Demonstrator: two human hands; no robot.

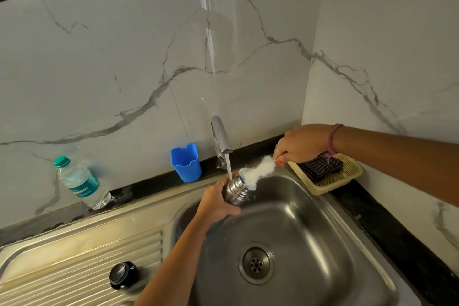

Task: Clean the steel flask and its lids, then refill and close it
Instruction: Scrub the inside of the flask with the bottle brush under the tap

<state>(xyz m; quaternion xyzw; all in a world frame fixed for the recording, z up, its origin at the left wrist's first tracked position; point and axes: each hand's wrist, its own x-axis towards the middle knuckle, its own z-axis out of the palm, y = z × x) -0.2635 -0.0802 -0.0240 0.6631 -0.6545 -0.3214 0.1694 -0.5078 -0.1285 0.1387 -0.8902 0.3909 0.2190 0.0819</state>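
My left hand [216, 202] grips the steel flask [236, 190] over the sink basin, tilted with its mouth up and to the right. Water runs from the tap [221, 139] onto the flask's shoulder. My right hand [301, 143] pinches the handle of a white bottle brush [257, 173], whose bristles are at the flask's mouth. A black lid [122, 275] lies on the ribbed draining board at the lower left.
The steel sink [310, 226] has a drain [256, 263] in its middle. A blue cup [186, 163] and a plastic water bottle [80, 182] stand by the marble wall. A beige basket [347, 176] with a dark cloth sits at the right corner.
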